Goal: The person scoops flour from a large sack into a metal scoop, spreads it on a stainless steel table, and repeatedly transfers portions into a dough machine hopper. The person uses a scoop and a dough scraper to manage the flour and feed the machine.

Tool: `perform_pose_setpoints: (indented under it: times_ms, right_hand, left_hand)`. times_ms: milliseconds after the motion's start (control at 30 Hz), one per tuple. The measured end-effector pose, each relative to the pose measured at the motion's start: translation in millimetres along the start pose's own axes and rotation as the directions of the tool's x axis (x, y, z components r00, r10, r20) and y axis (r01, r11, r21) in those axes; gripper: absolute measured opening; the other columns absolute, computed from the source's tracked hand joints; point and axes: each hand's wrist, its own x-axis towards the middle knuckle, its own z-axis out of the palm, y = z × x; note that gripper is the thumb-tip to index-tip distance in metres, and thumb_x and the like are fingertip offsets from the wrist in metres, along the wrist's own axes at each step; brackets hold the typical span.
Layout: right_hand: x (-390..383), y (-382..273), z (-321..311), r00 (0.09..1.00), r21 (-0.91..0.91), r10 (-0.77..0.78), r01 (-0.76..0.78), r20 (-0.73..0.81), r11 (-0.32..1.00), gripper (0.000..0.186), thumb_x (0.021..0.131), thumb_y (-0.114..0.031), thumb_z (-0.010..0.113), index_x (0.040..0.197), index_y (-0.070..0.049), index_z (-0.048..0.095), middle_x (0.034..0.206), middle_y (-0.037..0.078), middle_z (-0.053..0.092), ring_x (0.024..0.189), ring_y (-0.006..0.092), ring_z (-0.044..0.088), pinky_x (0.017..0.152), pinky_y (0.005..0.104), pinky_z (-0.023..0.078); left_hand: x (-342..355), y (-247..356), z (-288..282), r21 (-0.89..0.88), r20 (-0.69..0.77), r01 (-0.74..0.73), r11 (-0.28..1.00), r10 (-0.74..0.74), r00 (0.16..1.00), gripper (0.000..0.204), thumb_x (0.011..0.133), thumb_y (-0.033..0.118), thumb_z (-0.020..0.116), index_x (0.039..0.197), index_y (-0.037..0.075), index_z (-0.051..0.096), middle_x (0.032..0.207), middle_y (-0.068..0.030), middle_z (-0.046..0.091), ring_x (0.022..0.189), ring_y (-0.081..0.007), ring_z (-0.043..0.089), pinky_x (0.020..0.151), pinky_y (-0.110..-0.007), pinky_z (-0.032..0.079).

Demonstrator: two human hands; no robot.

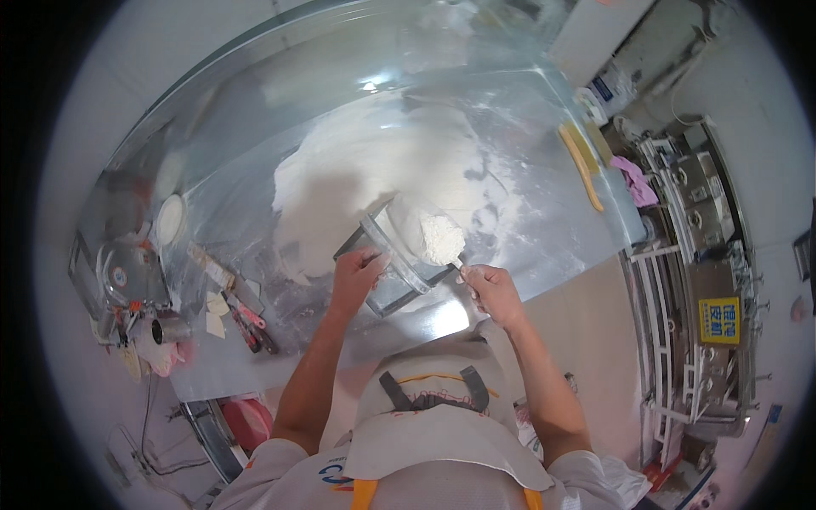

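Left grip (362, 269): is holding the frame (403, 263) by its cross strut, fingers bent and nearly closed.
Right grip (488, 291): is holding the scoop (406, 219) by its handle, fingers folded close around it.
Scoop: is lying up and left of the right grip, over the frame, carrying a white heap (443, 241) toward its handle end.
Frame: is sitting between the two grips.
Powder (340, 144): is spreading over the tabletop (531, 234) beyond both grips.
Front edge: is running just below the right grip, farther below the left one.
Room: tabletop is stretching right of the right grip as far as the stick (580, 168); left of the left grip, it is reaching to the tools (253, 330), well apart.
Hidden: fingers are covering part of the scoop's handle; the scoop is blocking part of the frame. Whether the frame is touching the tabletop, I cannot tell.
Cut off: the tabletop's far side is running out at the top, blurring.
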Motion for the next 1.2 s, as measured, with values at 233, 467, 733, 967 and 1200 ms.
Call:
perform_pose_setpoints:
  times_ms: [233,467,733,967,1200]
  right_hand:
    - [-47.1,11.3,-117.4,0.985,0.081,-0.081,0.094,-0.153,0.992,0.030,0.104,-0.028,0.067,0.084,-0.006,0.070,0.062,-0.006,0.050,0.050,0.0038,0.038,0.046,0.0262,0.029]
    - [-98.7,33.1,-291.2,0.962,0.081,-0.101,0.125,-0.252,0.989,0.029,0.106,-0.030,0.064,0.093,-0.005,0.073,0.065,-0.007,0.049,0.053,0.0040,0.042,0.047,0.0251,0.033]
    - [-163.9,23.4,-477.5,0.872,0.136,-0.054,0.136,-0.486,0.981,0.029,0.105,-0.028,0.064,0.088,-0.005,0.071,0.064,-0.007,0.048,0.052,0.0036,0.040,0.046,0.0255,0.031]
    - [-185.0,13.7,-629.7,0.793,0.246,0.024,0.160,-0.609,0.956,0.027,0.105,-0.027,0.064,0.090,-0.004,0.069,0.066,-0.006,0.050,0.053,0.0033,0.041,0.045,0.0246,0.030]
    - [-171.0,-11.3,-784.3,0.724,0.358,0.097,0.216,-0.683,0.908,0.031,0.107,-0.030,0.064,0.091,-0.005,0.070,0.065,-0.006,0.050,0.052,0.0043,0.040,0.047,0.0245,0.031]
  left_hand:
    - [12.0,35.5,136.9,-0.048,0.089,0.012,0.999,-0.007,0.996,0.024,0.098,0.018,0.071,0.080,0.003,0.069,0.067,0.0013,0.060,0.058,-0.0038,0.050,0.053,-0.023,0.037]
    - [29.9,53.5,321.9,-0.047,0.227,0.001,0.999,0.010,0.974,0.019,0.100,0.016,0.068,0.084,0.005,0.071,0.069,0.0006,0.062,0.057,-0.0047,0.049,0.051,-0.023,0.034]
    - [59.8,83.5,545.9,-0.040,0.439,-0.007,0.999,0.024,0.898,0.022,0.100,0.015,0.066,0.080,0.007,0.064,0.070,0.0008,0.060,0.057,-0.0057,0.048,0.052,-0.024,0.033]
    - [116.8,103.5,731.9,-0.050,0.621,0.021,0.999,0.014,0.784,0.023,0.099,0.014,0.068,0.078,0.007,0.064,0.069,0.0021,0.055,0.058,-0.0058,0.048,0.053,-0.024,0.033]
    - [202.5,120.6,908.2,-0.088,0.743,0.062,0.994,0.024,0.669,0.025,0.099,0.014,0.069,0.077,0.006,0.063,0.069,0.0031,0.053,0.059,-0.0049,0.049,0.053,-0.024,0.034]
